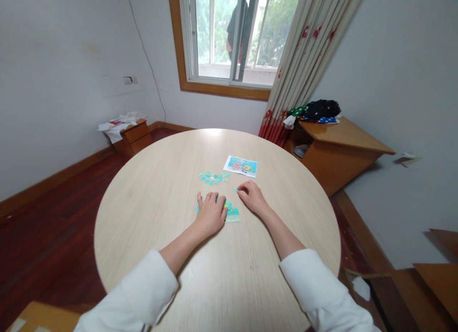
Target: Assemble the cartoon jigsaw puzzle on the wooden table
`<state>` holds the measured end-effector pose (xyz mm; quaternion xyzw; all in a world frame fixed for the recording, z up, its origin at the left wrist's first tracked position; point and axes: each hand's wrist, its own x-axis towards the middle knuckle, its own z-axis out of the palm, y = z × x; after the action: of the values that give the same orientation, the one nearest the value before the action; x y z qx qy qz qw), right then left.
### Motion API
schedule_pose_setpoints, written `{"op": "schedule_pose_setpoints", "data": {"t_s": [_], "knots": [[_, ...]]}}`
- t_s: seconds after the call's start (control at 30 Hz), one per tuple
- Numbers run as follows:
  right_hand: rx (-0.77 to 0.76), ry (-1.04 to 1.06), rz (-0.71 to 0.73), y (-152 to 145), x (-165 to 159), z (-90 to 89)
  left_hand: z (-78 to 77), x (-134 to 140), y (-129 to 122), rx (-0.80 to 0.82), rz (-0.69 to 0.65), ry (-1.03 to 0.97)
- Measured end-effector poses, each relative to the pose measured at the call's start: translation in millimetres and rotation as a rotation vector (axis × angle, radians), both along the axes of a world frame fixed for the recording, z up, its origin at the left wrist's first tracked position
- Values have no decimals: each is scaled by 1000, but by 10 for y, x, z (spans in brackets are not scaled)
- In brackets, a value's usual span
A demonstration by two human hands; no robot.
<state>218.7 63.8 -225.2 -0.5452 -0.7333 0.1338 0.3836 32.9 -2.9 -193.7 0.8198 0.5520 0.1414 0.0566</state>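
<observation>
A partly joined jigsaw puzzle [233, 217] in turquoise and pale green lies flat on the round table. My left hand [212, 212] rests over its left part with the fingers spread, hiding much of it. To the right, my right hand [251, 195] pinches a small turquoise puzzle piece [236, 190] between thumb and fingertips, just beyond the puzzle's upper right edge. Behind my left hand lie several loose puzzle pieces [213, 178]. A picture sheet [241, 166] with a pink and a yellow cartoon figure lies farther back, past my right hand.
The round wooden table [150, 193] fills the middle of the view. A tilted wooden cabinet [343, 150] with dark clothes [322, 110] on it stands behind at right. A small cabinet [138, 137] with white cloth is at back left. Outside the window a person [234, 31] is partly visible.
</observation>
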Motion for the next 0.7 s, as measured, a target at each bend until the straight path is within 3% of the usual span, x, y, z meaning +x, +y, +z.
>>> {"op": "schedule_pose_setpoints", "data": {"t_s": [0.47,0.63,0.7], "knots": [[-17,-7,-11,-16,-18,36,-17,-28,49,-1,-26,-30],[-30,-6,-11,-13,-20,43,22,-243,287,107,-2,-278],[-35,-2,-17,-13,-24,47,19,-464,463,166,102,-410]]}}
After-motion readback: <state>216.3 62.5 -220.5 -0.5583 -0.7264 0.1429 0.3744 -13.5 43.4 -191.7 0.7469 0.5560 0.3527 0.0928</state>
